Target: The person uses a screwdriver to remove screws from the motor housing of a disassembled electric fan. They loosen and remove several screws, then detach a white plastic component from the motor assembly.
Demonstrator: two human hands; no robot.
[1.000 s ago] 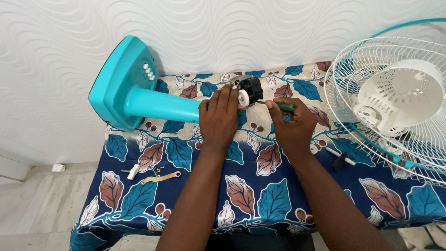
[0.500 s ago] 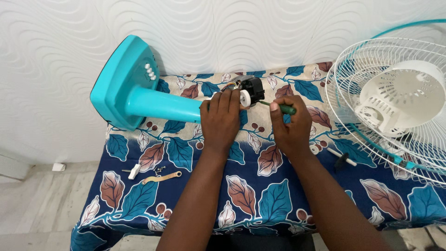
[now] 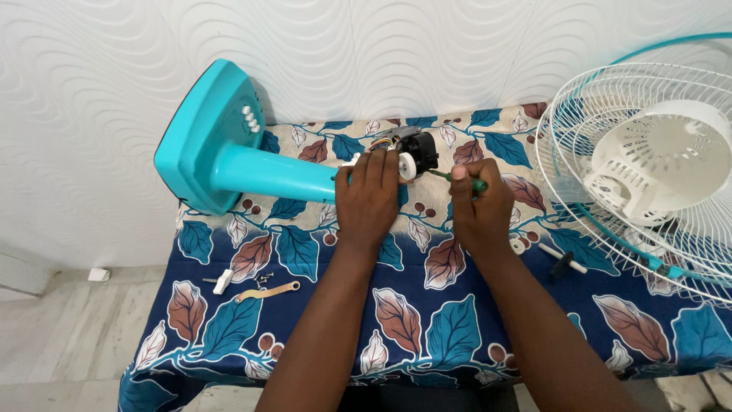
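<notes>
A: Gripping the green-handled screwdriver (image 3: pixel 467 181), our right hand (image 3: pixel 479 210) is closed around the handle; the shaft runs leftward and slightly up, its tip at the black motor unit (image 3: pixel 418 149).

B: And our left hand (image 3: pixel 369 200)?

A: It is wrapped down over the teal fan column (image 3: pixel 271 173) where that column meets the motor unit, fingers closed, just beside the small white wheel (image 3: pixel 407 165) on the unit's side.

B: How do tool and workpiece lie relative to each other?

A: We see the column's long axis running left to right across the leaf-patterned tablecloth (image 3: pixel 427 320), with the square teal base (image 3: pixel 191 137) tipped up at the far left near the wall. The screwdriver lies roughly along the same line, entering from the right. Our right hand is the nearer one to the tool's working end; the left sits between base and motor.

B: What else do we note?

A: A white fan grille (image 3: pixel 648 168) stands at the right; a brass bracket (image 3: pixel 267 291) and small screws (image 3: pixel 261 279) lie at the lower left, well apart from both hands.
</notes>
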